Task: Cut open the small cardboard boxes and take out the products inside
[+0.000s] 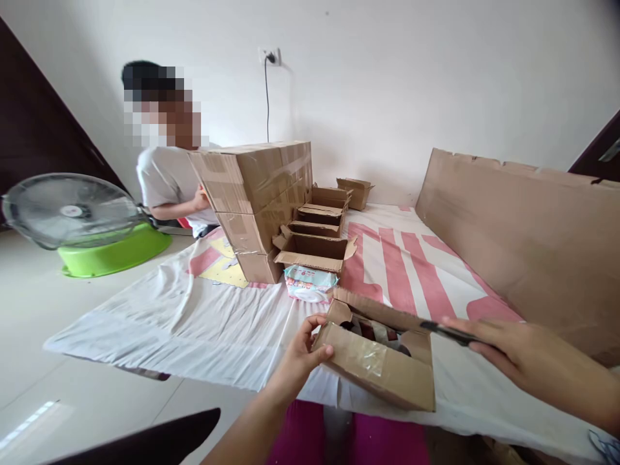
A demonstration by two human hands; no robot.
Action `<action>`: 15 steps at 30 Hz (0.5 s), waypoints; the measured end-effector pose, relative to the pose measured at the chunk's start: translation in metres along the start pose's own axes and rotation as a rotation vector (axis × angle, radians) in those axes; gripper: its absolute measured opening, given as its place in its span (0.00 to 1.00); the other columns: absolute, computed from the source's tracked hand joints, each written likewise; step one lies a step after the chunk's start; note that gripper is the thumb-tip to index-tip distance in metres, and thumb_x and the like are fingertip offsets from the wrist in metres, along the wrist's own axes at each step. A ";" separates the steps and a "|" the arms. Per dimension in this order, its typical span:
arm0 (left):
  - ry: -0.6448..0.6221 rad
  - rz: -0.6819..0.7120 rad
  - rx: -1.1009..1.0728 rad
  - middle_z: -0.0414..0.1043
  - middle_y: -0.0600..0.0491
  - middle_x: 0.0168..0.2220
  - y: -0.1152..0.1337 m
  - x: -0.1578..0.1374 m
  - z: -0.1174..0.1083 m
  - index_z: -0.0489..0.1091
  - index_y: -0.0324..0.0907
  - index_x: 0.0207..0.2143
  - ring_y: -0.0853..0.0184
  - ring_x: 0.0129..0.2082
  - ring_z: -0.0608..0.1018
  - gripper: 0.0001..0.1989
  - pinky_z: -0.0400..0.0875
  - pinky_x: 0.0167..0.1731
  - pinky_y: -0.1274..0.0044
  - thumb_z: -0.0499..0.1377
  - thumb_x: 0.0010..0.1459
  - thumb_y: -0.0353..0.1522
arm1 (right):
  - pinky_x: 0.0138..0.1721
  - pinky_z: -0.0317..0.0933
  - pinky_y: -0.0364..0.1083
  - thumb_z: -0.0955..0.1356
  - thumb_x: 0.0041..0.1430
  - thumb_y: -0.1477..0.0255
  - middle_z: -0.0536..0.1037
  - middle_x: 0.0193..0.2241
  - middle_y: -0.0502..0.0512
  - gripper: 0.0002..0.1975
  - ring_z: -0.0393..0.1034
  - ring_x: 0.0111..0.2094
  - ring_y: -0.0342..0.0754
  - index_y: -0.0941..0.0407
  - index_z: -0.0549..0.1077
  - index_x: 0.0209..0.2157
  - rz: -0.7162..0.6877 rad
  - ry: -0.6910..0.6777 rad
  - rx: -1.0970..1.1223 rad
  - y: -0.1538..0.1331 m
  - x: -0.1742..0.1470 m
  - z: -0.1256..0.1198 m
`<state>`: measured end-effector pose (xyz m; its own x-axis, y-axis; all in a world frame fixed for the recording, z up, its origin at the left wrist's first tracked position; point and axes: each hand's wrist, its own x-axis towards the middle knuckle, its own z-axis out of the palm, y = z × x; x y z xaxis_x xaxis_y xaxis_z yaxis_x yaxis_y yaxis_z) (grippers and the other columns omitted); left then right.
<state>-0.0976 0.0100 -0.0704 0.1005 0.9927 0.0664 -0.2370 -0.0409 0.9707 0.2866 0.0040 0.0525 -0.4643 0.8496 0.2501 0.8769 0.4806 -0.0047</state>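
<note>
A small cardboard box (372, 368) rests at the table's near edge, tilted to my view, its top open and clear tape on its near side. Inside lie dark and reddish items (375, 330) that I cannot make out. My left hand (307, 349) clasps the box's left end, thumb on the near flap and fingers behind. In my right hand (508, 345) is a slim dark box cutter (450, 332), its tip by the box's far right corner. Slight blur hides the blade's details.
Taped cartons (264, 200) form a wall at left, beside several open boxes (314, 248) and a wipes pack (310, 283). A large cardboard sheet (523, 252) stands at right. Across the table is another person (169, 177), near a fan (72, 210) and green basin (116, 252).
</note>
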 end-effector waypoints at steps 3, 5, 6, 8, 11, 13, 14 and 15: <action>-0.076 0.059 -0.050 0.60 0.49 0.60 0.004 0.000 -0.003 0.67 0.45 0.38 0.54 0.56 0.69 0.22 0.68 0.49 0.70 0.71 0.46 0.43 | 0.32 0.68 0.48 0.58 0.65 0.63 0.82 0.44 0.53 0.22 0.78 0.36 0.54 0.44 0.68 0.58 0.232 -0.075 0.068 0.027 -0.008 0.043; -0.109 0.145 0.062 0.57 0.46 0.62 0.005 -0.003 -0.002 0.68 0.43 0.36 0.52 0.57 0.68 0.19 0.68 0.51 0.66 0.68 0.50 0.44 | 0.32 0.66 0.49 0.56 0.65 0.65 0.81 0.43 0.56 0.23 0.78 0.36 0.56 0.47 0.69 0.58 0.329 -0.150 0.048 0.035 -0.016 0.084; -0.100 0.227 0.173 0.56 0.45 0.62 0.005 -0.005 0.000 0.69 0.43 0.35 0.51 0.58 0.67 0.16 0.66 0.52 0.64 0.66 0.53 0.43 | 0.31 0.65 0.49 0.56 0.64 0.66 0.81 0.42 0.57 0.23 0.78 0.36 0.56 0.47 0.69 0.58 0.358 -0.203 0.030 0.037 -0.020 0.104; -0.021 0.491 0.453 0.57 0.46 0.60 0.002 -0.014 0.004 0.70 0.44 0.34 0.53 0.58 0.65 0.07 0.63 0.54 0.62 0.62 0.59 0.38 | 0.30 0.63 0.48 0.56 0.63 0.71 0.81 0.40 0.57 0.26 0.77 0.34 0.55 0.48 0.67 0.60 0.397 -0.279 0.013 0.037 -0.029 0.137; 0.090 0.918 0.803 0.62 0.48 0.47 -0.007 -0.033 0.014 0.73 0.45 0.34 0.60 0.49 0.68 0.04 0.67 0.47 0.68 0.58 0.60 0.28 | 0.33 0.63 0.47 0.55 0.65 0.70 0.79 0.39 0.56 0.26 0.76 0.36 0.53 0.49 0.63 0.62 0.364 -0.272 0.038 0.041 -0.038 0.163; 0.085 1.069 0.917 0.62 0.50 0.37 -0.016 -0.045 0.021 0.74 0.44 0.38 0.63 0.40 0.69 0.08 0.68 0.38 0.72 0.57 0.60 0.25 | 0.38 0.65 0.49 0.56 0.66 0.66 0.79 0.39 0.57 0.24 0.75 0.39 0.54 0.50 0.66 0.60 0.280 -0.207 0.031 0.050 -0.038 0.166; 0.072 1.092 0.957 0.62 0.51 0.34 -0.020 -0.050 0.025 0.74 0.44 0.40 0.63 0.38 0.68 0.10 0.69 0.36 0.73 0.56 0.60 0.25 | 0.40 0.65 0.51 0.57 0.66 0.64 0.79 0.39 0.58 0.23 0.74 0.41 0.56 0.51 0.68 0.58 0.234 -0.170 0.013 0.054 -0.036 0.163; 0.069 1.091 0.992 0.63 0.50 0.32 -0.023 -0.054 0.028 0.74 0.44 0.43 0.63 0.37 0.69 0.12 0.69 0.36 0.73 0.55 0.60 0.25 | 0.41 0.66 0.53 0.58 0.66 0.63 0.79 0.40 0.59 0.22 0.74 0.42 0.57 0.52 0.70 0.56 0.194 -0.124 -0.006 0.058 -0.033 0.158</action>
<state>-0.0704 -0.0462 -0.0902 0.2590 0.4232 0.8682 0.5831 -0.7851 0.2088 0.3334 0.0379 -0.1092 -0.2981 0.9464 0.1243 0.9519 0.3045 -0.0355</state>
